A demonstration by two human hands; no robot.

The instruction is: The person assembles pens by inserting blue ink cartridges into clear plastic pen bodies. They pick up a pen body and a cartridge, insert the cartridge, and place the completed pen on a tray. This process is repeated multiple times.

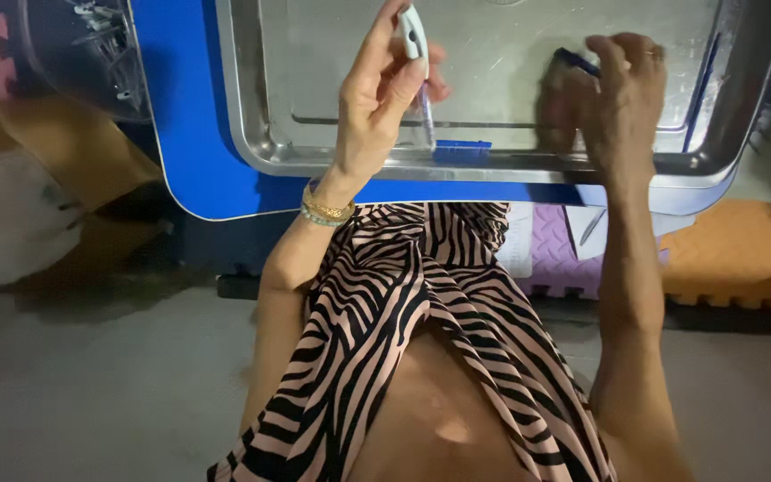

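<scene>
My left hand (377,98) is raised over the near rim of a steel tray (252,134) and pinches a white pen barrel (414,40) with a thin refill pointing down. A small blue cap (462,145) lies in the tray just below that refill. My right hand (613,98) reaches into the tray on the right, fingers curled around a dark blue pen part (575,61). Gold and beaded bangles (325,211) circle my left wrist.
The tray rests on a blue tabletop (185,134). A clear container of small parts (91,45) stands at the far left. Cardboard (64,143) and a white plastic bag (6,223) lie on the floor at left; orange and purple foam mats (733,250) lie at right.
</scene>
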